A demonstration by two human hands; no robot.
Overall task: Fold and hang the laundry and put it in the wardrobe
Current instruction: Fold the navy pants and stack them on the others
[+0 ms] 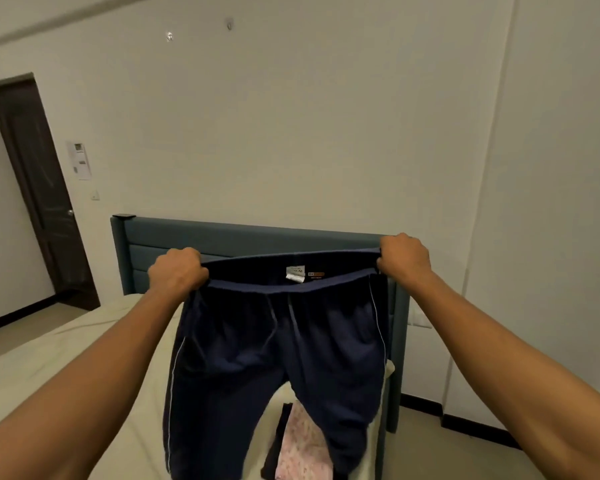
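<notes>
Track pants: navy track pants (278, 355) with a thin white stripe down each side, hanging in the air at the centre of my view, waistband up, both legs dropping toward 6 o'clock over the bed.
Waistband: stretched wide between my two hands, open so the white label (295, 274) inside the back shows; the drawstring hangs down the front.
Left grip: my left hand (178, 270) is fisted tight round the waistband's end at 9 o'clock.
Right grip: my right hand (403, 258) is fisted tight round the other end at 3 o'clock.
Bed: cream sheet (94, 344) under the pants, running off to 8 o'clock.
Other laundry: a pink patterned cloth (300, 445) beside a dark garment (280, 441), lying on the bed between the pant legs at 6 o'clock.
Headboard: teal padded headboard (222, 237) behind my hands.
Door: dark wooden door (39, 188) at 9 o'clock, far left.
</notes>
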